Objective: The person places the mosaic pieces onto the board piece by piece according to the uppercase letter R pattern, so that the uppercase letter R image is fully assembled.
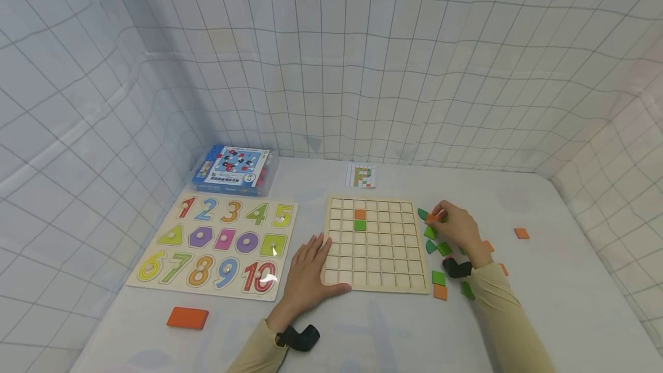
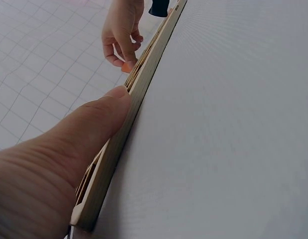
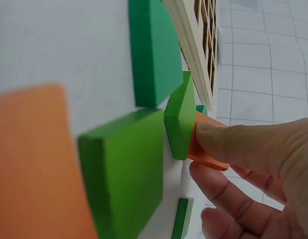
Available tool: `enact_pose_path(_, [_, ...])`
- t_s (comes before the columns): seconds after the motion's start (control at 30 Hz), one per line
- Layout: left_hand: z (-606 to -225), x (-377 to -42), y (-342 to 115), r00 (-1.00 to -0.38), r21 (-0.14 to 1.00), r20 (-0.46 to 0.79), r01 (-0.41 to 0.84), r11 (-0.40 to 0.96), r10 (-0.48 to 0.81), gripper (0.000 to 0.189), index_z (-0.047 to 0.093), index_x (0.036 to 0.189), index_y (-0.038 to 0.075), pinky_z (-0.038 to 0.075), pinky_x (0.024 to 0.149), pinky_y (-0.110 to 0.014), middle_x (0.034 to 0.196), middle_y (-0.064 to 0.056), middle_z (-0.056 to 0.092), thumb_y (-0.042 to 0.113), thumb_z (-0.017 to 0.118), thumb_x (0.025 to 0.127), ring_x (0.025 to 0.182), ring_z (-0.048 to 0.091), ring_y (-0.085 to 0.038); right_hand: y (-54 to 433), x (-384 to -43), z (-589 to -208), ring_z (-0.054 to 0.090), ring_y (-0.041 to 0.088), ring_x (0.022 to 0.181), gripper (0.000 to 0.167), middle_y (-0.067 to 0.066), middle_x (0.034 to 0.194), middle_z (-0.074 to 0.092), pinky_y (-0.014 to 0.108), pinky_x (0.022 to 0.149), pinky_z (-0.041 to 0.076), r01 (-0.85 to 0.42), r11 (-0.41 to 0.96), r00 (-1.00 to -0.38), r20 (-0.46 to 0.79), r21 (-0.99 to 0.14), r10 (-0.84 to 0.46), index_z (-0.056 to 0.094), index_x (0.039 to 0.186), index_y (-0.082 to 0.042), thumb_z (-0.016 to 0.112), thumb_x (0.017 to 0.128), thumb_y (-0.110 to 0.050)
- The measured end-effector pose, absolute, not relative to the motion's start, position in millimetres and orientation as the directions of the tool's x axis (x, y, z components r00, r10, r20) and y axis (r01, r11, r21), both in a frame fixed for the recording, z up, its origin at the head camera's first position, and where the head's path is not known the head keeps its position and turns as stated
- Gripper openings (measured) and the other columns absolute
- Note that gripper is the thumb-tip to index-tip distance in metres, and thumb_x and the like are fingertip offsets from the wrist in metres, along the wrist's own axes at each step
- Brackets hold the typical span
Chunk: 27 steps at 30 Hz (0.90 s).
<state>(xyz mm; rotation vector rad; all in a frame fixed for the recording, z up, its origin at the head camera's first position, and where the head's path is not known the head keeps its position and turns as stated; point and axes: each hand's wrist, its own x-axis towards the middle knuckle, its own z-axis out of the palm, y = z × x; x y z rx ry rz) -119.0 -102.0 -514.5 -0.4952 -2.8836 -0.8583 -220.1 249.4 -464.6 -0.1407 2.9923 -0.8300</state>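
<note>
A wooden grid board lies in the middle of the table. An orange tile and a green tile sit in neighbouring cells, orange behind green. My left hand rests on the board's left edge and front corner, fingers spread; its thumb lies along the front rim in the left wrist view. Just past the board's right side, my right hand pinches an orange square tile between thumb and fingers, close beside a green tile.
Several loose green and orange tiles lie right of the board. A pattern card is behind it. To the left are a number puzzle board, a boxed molecule kit and an orange block. Gridded sheeting stands around the table.
</note>
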Motion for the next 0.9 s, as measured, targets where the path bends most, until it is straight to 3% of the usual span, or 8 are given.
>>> enact_pose_path(0.2, [-514.6, -118.0, -102.1, -0.943, 0.518, 0.176, 0.332, 0.788, 0.281, 0.106, 0.034, 0.147, 0.006, 0.010, 0.113, -0.045, 0.153, -0.013, 0.026, 0.066, 0.071, 0.068, 0.142, 0.014, -0.028, 248.9, -218.9, -466.1, 0.052, 0.020, 0.065, 0.021, 0.010, 0.088, 0.063, 0.032, 0.054, 0.040, -0.108, 0.829, -0.993, 0.025, -0.550, -0.112, 0.057, 0.097, -0.007, 0.069, 0.088, -0.021])
enact_pose_path(0.47, [-513.4, -117.6, -102.4, -0.936, 0.516, 0.205, 0.353, 0.780, 0.287, 0.105, 0.036, 0.146, 0.004, 0.013, 0.112, -0.048, 0.151, -0.016, 0.028, 0.064, 0.073, 0.068, 0.140, 0.017, -0.031, 229.8, -213.9, -464.4, 0.037, 0.011, 0.045, 0.022, 0.005, 0.078, 0.060, 0.025, 0.039, 0.030, -0.240, 0.787, -0.969, 0.187, -0.569, -0.161, 0.055, 0.095, -0.005, 0.068, 0.089, -0.022])
enact_pose_path(0.73, [-514.3, -117.9, -101.8, -0.943, 0.531, 0.175, 0.331, 0.780, 0.282, 0.105, 0.034, 0.147, 0.007, 0.010, 0.113, -0.045, 0.153, -0.013, 0.025, 0.065, 0.072, 0.068, 0.142, 0.014, -0.028, 197.5, -213.1, -460.3, 0.036, 0.010, 0.045, 0.024, 0.005, 0.081, 0.063, 0.026, 0.037, 0.030, -0.369, 0.762, -0.925, 0.292, -0.532, -0.243, 0.056, 0.096, -0.004, 0.068, 0.089, -0.024])
enact_pose_path(0.9, [-515.1, -117.9, -102.2, -0.942, 0.525, 0.181, 0.334, 0.782, 0.281, 0.106, 0.034, 0.147, 0.007, 0.010, 0.113, -0.045, 0.153, -0.013, 0.025, 0.066, 0.071, 0.068, 0.142, 0.015, -0.028, 175.8, -211.6, -460.6, 0.034, 0.007, 0.045, 0.021, -0.001, 0.079, 0.063, 0.023, 0.038, 0.026, -0.399, 0.758, -0.912, 0.305, -0.515, -0.273, 0.056, 0.094, -0.008, 0.070, 0.087, -0.023])
